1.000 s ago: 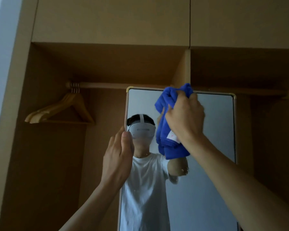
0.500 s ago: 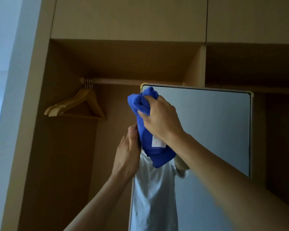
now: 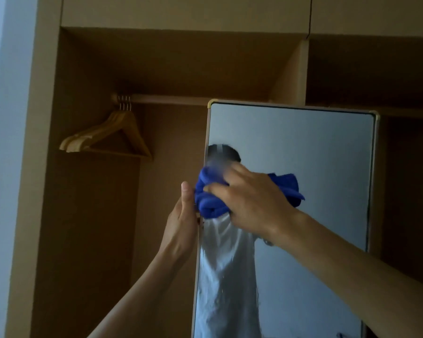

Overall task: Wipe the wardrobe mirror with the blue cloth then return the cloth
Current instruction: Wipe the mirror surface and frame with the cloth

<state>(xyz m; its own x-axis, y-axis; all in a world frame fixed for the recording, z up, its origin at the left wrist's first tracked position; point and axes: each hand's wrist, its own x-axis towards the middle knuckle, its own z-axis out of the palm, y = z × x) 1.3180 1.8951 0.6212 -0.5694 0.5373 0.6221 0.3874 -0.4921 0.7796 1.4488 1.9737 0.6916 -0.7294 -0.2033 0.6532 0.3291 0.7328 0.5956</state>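
Clamping down over the bunched blue cloth [image 3: 209, 203] with the curled fingers [image 3: 216, 189] of the right hand [image 3: 254, 206], slightly blurred, and pressing the wad against the glass of the wardrobe mirror [image 3: 303, 147], close to its left edge and well below the top corner. Bracing that same edge with the left hand [image 3: 181, 223]: thumb upright on the front side, just beside the cloth, the other fingers tucked behind the frame and out of sight, so clasped round the edge as far as can be told.

Judging the step in hand as the wiping itself, along the left margin. Seeing faint streaks lower on the glass, so probably plenty left to cover before returning the cloth. No telling where to return it.

Expecting a soft, light, floppy thing with no stiffness of its own, shaped only by the grip. Best taken at the middle of the wad, gathering loose folds into the palm and minding the 1 flap trailing out to the right past the knuckles, liable to drag or slip free. Pressing moderately only, given a thin framed panel apparently standing out from the carcass and likely to swing or flex unless held at the edge.

Further out, hanging in the left compartment of the wardrobe [image 3: 181, 64]: a bunch of wooden hangers [image 3: 112, 135] on the rail [image 3: 169, 99], well apart from both hands.
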